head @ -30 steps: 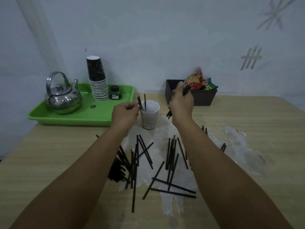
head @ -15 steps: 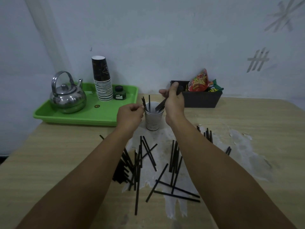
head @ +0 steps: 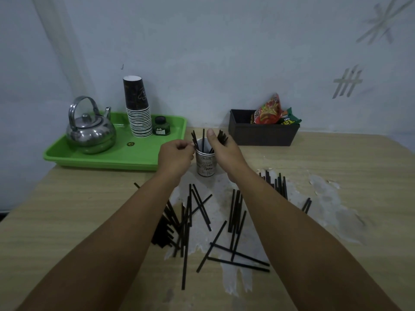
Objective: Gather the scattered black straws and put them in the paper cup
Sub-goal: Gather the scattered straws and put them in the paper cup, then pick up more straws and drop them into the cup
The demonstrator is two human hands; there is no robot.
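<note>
Straws in our right hand went tips-down into the cup near the table's far edge, our left hand pinching its rim. Many straws lay scattered nearer us; we judged another handful came next.

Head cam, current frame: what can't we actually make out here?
- Head view: the right hand covers the paper cup rim; straw count inside unknown.
- Left hand grip: curled fingers hide whether it pinches a straw.
- Straws on the table: both forearms cover part of the scatter.
- Cup lettering: too small to read.
- Black box: its front wall hides the contents' lower part.
</note>
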